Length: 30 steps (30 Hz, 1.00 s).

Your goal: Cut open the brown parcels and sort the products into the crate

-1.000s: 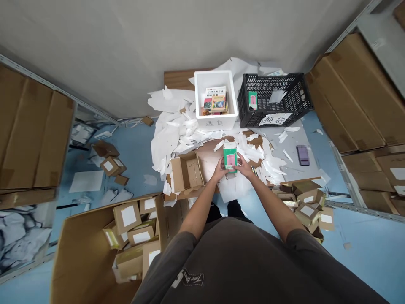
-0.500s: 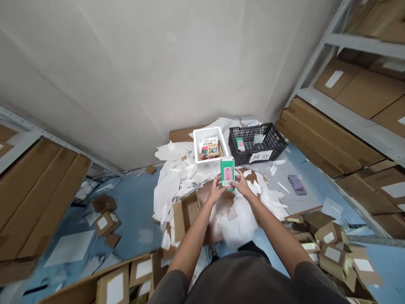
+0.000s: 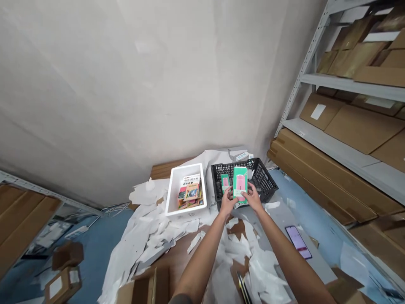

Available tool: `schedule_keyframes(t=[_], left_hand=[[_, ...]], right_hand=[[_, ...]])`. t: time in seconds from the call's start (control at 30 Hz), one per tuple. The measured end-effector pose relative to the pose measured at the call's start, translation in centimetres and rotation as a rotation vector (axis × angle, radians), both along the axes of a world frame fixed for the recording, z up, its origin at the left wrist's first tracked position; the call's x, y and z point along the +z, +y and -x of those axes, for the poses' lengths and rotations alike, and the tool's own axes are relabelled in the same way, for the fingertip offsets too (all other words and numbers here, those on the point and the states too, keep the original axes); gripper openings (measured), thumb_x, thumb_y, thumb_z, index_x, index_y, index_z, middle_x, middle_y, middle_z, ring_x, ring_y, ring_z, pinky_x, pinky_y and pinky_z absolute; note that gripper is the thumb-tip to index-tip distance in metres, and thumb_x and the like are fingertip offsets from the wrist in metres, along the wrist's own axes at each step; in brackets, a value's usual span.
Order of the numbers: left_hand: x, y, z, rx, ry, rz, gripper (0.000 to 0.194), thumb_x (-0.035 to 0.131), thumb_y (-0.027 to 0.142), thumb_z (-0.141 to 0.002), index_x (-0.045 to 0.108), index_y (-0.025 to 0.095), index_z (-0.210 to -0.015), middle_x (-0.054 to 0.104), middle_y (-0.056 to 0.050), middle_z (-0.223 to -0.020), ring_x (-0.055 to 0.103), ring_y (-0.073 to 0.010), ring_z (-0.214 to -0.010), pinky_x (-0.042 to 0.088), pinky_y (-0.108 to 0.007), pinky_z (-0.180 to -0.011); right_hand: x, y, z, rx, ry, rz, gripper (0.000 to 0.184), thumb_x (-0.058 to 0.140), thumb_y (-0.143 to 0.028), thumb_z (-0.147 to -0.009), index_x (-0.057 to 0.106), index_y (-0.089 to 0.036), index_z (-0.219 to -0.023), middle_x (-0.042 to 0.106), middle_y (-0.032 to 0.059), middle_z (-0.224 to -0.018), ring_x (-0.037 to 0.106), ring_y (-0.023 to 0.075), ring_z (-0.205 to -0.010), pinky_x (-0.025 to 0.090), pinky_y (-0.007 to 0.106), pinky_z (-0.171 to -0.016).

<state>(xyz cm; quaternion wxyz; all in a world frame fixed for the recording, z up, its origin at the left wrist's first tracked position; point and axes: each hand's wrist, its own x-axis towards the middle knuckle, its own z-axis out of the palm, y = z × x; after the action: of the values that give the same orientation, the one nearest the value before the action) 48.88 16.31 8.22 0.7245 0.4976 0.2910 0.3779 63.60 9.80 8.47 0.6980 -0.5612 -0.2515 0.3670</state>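
Observation:
Between my two hands I hold a green box with a pink item pictured on its front point(image 3: 240, 182). My left hand point(image 3: 227, 202) grips its left side near the bottom, and my right hand point(image 3: 253, 198) the lower right, thumb on the front. The box is upright, over the near side of a black plastic crate point(image 3: 270, 181) and hiding part of it. Inside that crate a second green box point(image 3: 225, 180) leans at the left. Left of the crate stands a white bin point(image 3: 170, 198) with several books point(image 3: 192, 191) in it.
Torn white paper point(image 3: 152, 236) covers much of the table. A phone point(image 3: 298, 241) with a lit screen lies at the right. An open cardboard box point(image 3: 144, 287) stands at the near left. Shelves with brown cartons point(image 3: 354, 122) rise on the right.
Both my hands have carried the green box forward and right, from in front of the white bin to over the black crate. The view has shifted too.

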Motion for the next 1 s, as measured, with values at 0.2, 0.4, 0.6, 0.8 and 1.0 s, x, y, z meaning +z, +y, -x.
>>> schedule_keyframes(t=[0.2, 0.4, 0.6, 0.8, 1.0], left_hand=[[-1.6, 4.9, -4.4, 0.034, 0.183, 0.037, 0.084, 0.094, 0.038, -0.073, 0.062, 0.023, -0.15, 0.072, -0.015, -0.139, 0.073, -0.0274, -0.117, 0.057, -0.042, -0.104], [-2.4, 8.3, -2.9, 0.109, 0.429, -0.156, 0.065, 0.091, 0.03, -0.076, 0.071, 0.023, -0.138, 0.067, -0.013, -0.15, 0.058, -0.0314, -0.144, 0.042, -0.044, -0.123], [-3.0, 7.9, -1.5, 0.099, 0.454, -0.205, 0.043, 0.08, 0.027, -0.081, 0.074, 0.023, -0.123, 0.075, -0.008, -0.132, 0.068, -0.0251, -0.123, 0.05, -0.041, -0.113], [-1.4, 5.2, 0.7, 0.077, 0.331, -0.17, 0.043, 0.081, 0.023, -0.077, 0.075, 0.024, -0.12, 0.074, -0.009, -0.132, 0.068, -0.0263, -0.121, 0.052, -0.043, -0.111], [0.9, 2.5, 8.7, 0.054, 0.256, -0.195, 0.046, 0.084, 0.023, -0.077, 0.075, 0.025, -0.122, 0.073, -0.012, -0.136, 0.067, -0.0288, -0.127, 0.055, -0.045, -0.108]], right_hand=[[-3.2, 5.6, -5.2, 0.023, -0.017, 0.079, 0.093, 0.088, -0.062, -0.068, 0.058, -0.025, -0.148, 0.082, 0.0133, -0.119, 0.078, 0.0364, -0.114, 0.063, 0.053, -0.098], [-6.9, 7.4, -7.1, -0.067, -0.226, 0.281, 0.094, 0.079, -0.074, -0.069, 0.06, -0.023, -0.146, 0.064, 0.0205, -0.152, 0.053, 0.0397, -0.151, 0.045, 0.058, -0.122], [-6.7, 4.8, -4.5, -0.104, -0.274, 0.136, 0.063, 0.074, -0.065, -0.081, 0.064, -0.024, -0.128, 0.074, 0.0178, -0.131, 0.071, 0.0348, -0.127, 0.057, 0.053, -0.108], [-3.0, 1.9, -0.1, -0.103, -0.346, 0.09, 0.055, 0.077, -0.054, -0.082, 0.066, -0.027, -0.129, 0.075, 0.0138, -0.127, 0.072, 0.0322, -0.12, 0.063, 0.048, -0.095], [-0.4, -0.5, 7.9, -0.064, -0.428, 0.092, 0.053, 0.074, -0.052, -0.083, 0.067, -0.028, -0.13, 0.075, 0.0138, -0.128, 0.07, 0.0338, -0.12, 0.058, 0.054, -0.104]])
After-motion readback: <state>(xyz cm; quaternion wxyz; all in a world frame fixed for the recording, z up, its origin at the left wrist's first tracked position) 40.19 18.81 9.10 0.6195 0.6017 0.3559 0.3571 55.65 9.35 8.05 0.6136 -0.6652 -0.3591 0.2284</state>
